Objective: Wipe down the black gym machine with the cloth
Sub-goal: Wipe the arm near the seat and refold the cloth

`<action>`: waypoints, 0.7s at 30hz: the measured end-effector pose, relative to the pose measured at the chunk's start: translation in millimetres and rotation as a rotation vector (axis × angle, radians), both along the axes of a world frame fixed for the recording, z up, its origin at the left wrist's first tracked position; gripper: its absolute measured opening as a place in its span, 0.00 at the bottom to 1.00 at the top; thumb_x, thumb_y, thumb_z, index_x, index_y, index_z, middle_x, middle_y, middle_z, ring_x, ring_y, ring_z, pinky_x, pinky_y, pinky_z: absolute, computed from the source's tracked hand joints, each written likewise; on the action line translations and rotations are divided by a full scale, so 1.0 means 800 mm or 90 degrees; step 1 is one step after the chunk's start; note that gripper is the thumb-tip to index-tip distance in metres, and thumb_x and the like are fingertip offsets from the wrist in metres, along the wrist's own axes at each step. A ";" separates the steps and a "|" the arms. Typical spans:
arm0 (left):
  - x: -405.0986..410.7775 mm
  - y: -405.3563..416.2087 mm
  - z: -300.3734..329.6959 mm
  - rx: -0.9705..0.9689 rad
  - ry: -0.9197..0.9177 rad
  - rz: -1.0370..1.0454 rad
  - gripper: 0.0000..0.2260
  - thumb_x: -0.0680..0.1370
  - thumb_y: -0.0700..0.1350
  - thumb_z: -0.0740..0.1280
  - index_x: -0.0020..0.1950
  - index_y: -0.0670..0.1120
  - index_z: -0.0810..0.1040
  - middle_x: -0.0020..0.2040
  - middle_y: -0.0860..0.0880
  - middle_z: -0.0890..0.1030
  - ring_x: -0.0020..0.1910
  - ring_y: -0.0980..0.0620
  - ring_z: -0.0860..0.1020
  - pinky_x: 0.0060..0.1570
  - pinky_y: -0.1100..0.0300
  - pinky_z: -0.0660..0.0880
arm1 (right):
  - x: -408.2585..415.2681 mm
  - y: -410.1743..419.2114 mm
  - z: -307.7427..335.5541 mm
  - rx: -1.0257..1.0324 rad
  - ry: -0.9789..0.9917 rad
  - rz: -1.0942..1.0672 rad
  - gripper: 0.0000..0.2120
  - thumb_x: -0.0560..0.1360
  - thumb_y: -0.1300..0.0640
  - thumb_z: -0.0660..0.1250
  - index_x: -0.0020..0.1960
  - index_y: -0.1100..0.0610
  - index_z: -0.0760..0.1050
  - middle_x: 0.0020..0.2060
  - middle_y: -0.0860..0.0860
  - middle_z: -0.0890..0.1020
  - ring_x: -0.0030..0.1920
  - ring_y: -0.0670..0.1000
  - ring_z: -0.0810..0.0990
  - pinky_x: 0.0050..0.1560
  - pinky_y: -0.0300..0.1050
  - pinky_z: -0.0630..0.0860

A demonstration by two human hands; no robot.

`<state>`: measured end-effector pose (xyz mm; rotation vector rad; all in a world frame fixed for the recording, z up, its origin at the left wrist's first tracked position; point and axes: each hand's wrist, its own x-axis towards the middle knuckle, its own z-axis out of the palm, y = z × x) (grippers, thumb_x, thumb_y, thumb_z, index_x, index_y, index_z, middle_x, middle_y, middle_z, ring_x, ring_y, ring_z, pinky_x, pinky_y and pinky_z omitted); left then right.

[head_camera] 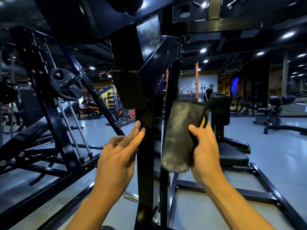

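Observation:
The black gym machine [146, 163] fills the middle of the view, its upright post rising from the floor to a heavy frame overhead. My left hand [119, 155] rests against the post's left side with straight fingers touching the metal. My right hand [204, 150] grips a dusty grey cloth [181, 135], thumb over its front. The cloth hangs flat just right of the post, beside a second slimmer upright. A dark pad [129, 88] is fixed to the post above my left hand.
A plate-loaded machine with a black weight plate [66, 84] stands to the left. A black seat [232, 156] and back pad [221, 110] sit behind the cloth on the right. Base rails [272, 193] cross the grey floor. A person [208, 93] stands far off.

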<state>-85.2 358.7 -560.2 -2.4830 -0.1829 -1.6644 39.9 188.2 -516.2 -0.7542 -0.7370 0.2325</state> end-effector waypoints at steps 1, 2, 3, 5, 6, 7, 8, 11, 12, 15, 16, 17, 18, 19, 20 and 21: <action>0.000 -0.002 0.000 -0.002 -0.002 -0.007 0.43 0.72 0.33 0.76 0.81 0.55 0.63 0.80 0.66 0.59 0.55 0.53 0.69 0.43 0.54 0.80 | 0.008 -0.001 0.007 -0.001 0.032 0.016 0.11 0.82 0.60 0.59 0.60 0.53 0.77 0.44 0.49 0.84 0.46 0.50 0.83 0.44 0.50 0.81; 0.000 -0.004 0.001 -0.006 -0.005 -0.014 0.42 0.72 0.33 0.76 0.81 0.55 0.63 0.80 0.67 0.59 0.54 0.53 0.69 0.43 0.53 0.80 | 0.015 -0.001 0.015 -0.002 0.048 0.038 0.10 0.82 0.58 0.60 0.59 0.55 0.77 0.44 0.50 0.84 0.47 0.51 0.83 0.46 0.50 0.81; 0.000 -0.006 0.002 -0.013 -0.006 -0.020 0.41 0.73 0.33 0.75 0.81 0.55 0.63 0.80 0.67 0.58 0.54 0.53 0.69 0.42 0.52 0.81 | 0.020 -0.001 0.023 -0.005 0.053 0.069 0.10 0.82 0.55 0.60 0.58 0.56 0.78 0.44 0.51 0.84 0.46 0.51 0.84 0.45 0.50 0.81; -0.002 -0.009 0.005 -0.029 -0.005 -0.028 0.39 0.74 0.34 0.74 0.80 0.56 0.64 0.79 0.68 0.58 0.54 0.53 0.70 0.41 0.51 0.82 | 0.022 0.002 0.039 -0.022 0.051 0.132 0.14 0.83 0.49 0.60 0.57 0.57 0.80 0.44 0.52 0.85 0.43 0.51 0.85 0.41 0.48 0.82; -0.003 -0.010 0.007 -0.035 -0.002 -0.030 0.39 0.74 0.34 0.74 0.80 0.56 0.64 0.79 0.69 0.59 0.54 0.53 0.70 0.40 0.50 0.82 | 0.022 0.005 0.047 -0.029 0.050 0.156 0.16 0.83 0.47 0.60 0.58 0.57 0.81 0.44 0.53 0.85 0.42 0.51 0.85 0.39 0.47 0.81; -0.005 -0.010 0.009 -0.038 0.002 -0.030 0.39 0.74 0.34 0.74 0.80 0.56 0.64 0.78 0.69 0.59 0.54 0.52 0.71 0.40 0.50 0.82 | 0.020 0.008 0.052 -0.033 0.049 0.172 0.18 0.83 0.46 0.61 0.58 0.57 0.81 0.43 0.54 0.85 0.41 0.51 0.84 0.38 0.46 0.81; -0.007 -0.011 0.011 -0.039 0.007 -0.030 0.39 0.74 0.34 0.74 0.80 0.57 0.64 0.78 0.69 0.59 0.54 0.52 0.71 0.40 0.50 0.82 | 0.019 0.012 0.056 -0.033 0.046 0.177 0.18 0.84 0.45 0.61 0.57 0.57 0.82 0.42 0.54 0.84 0.39 0.51 0.83 0.37 0.45 0.81; -0.010 -0.014 0.013 -0.037 0.012 -0.034 0.37 0.75 0.34 0.73 0.80 0.56 0.65 0.78 0.69 0.59 0.54 0.52 0.72 0.40 0.50 0.82 | 0.011 0.025 0.054 -0.010 0.043 0.148 0.17 0.84 0.46 0.61 0.57 0.57 0.82 0.43 0.54 0.84 0.39 0.51 0.83 0.37 0.46 0.80; -0.010 -0.015 0.013 -0.039 0.012 -0.037 0.38 0.75 0.34 0.74 0.80 0.56 0.65 0.78 0.69 0.59 0.53 0.52 0.72 0.40 0.51 0.82 | 0.006 0.029 0.050 -0.005 0.046 0.135 0.18 0.83 0.46 0.62 0.59 0.58 0.81 0.45 0.55 0.84 0.41 0.52 0.83 0.38 0.46 0.80; -0.010 -0.018 0.012 -0.059 0.017 -0.047 0.42 0.72 0.31 0.75 0.80 0.57 0.63 0.78 0.73 0.57 0.53 0.54 0.71 0.42 0.51 0.83 | -0.011 0.035 0.031 -0.021 0.060 0.123 0.21 0.81 0.45 0.64 0.64 0.59 0.78 0.49 0.56 0.84 0.47 0.54 0.83 0.43 0.49 0.80; -0.010 -0.018 0.012 -0.068 0.018 -0.050 0.43 0.72 0.30 0.75 0.80 0.58 0.63 0.78 0.74 0.56 0.54 0.56 0.70 0.43 0.52 0.83 | -0.015 0.033 0.024 -0.033 0.058 0.124 0.21 0.81 0.44 0.64 0.64 0.59 0.79 0.49 0.56 0.85 0.47 0.54 0.84 0.43 0.49 0.80; -0.010 -0.020 0.013 -0.077 0.018 -0.055 0.44 0.72 0.30 0.75 0.80 0.59 0.63 0.77 0.73 0.57 0.54 0.57 0.69 0.44 0.53 0.83 | -0.020 0.027 0.019 -0.045 0.047 0.132 0.20 0.80 0.44 0.64 0.62 0.58 0.79 0.48 0.56 0.85 0.46 0.54 0.84 0.42 0.49 0.81; -0.010 -0.021 0.013 -0.083 0.016 -0.063 0.43 0.72 0.30 0.74 0.79 0.59 0.63 0.77 0.73 0.58 0.54 0.58 0.69 0.45 0.55 0.82 | -0.021 0.021 0.013 -0.056 0.030 0.144 0.20 0.79 0.45 0.64 0.61 0.59 0.80 0.46 0.56 0.86 0.44 0.54 0.85 0.40 0.48 0.81; -0.011 -0.024 0.012 -0.093 0.009 -0.075 0.41 0.73 0.30 0.74 0.79 0.60 0.64 0.77 0.73 0.59 0.54 0.59 0.70 0.47 0.58 0.81 | -0.022 0.011 0.008 -0.064 0.017 0.161 0.20 0.78 0.45 0.64 0.60 0.59 0.80 0.44 0.56 0.86 0.41 0.53 0.85 0.37 0.46 0.81; -0.012 -0.027 0.012 -0.113 -0.002 -0.094 0.39 0.74 0.31 0.73 0.77 0.61 0.66 0.75 0.74 0.61 0.55 0.59 0.72 0.50 0.63 0.80 | -0.019 0.002 0.002 -0.067 0.012 0.172 0.19 0.78 0.46 0.65 0.58 0.59 0.80 0.42 0.56 0.85 0.39 0.52 0.85 0.35 0.45 0.80; -0.015 -0.030 0.011 -0.147 -0.020 -0.118 0.35 0.76 0.33 0.72 0.75 0.62 0.69 0.72 0.75 0.65 0.55 0.60 0.74 0.52 0.68 0.78 | -0.016 -0.009 -0.003 -0.068 0.019 0.178 0.18 0.77 0.46 0.66 0.55 0.59 0.81 0.40 0.56 0.85 0.37 0.52 0.84 0.33 0.44 0.79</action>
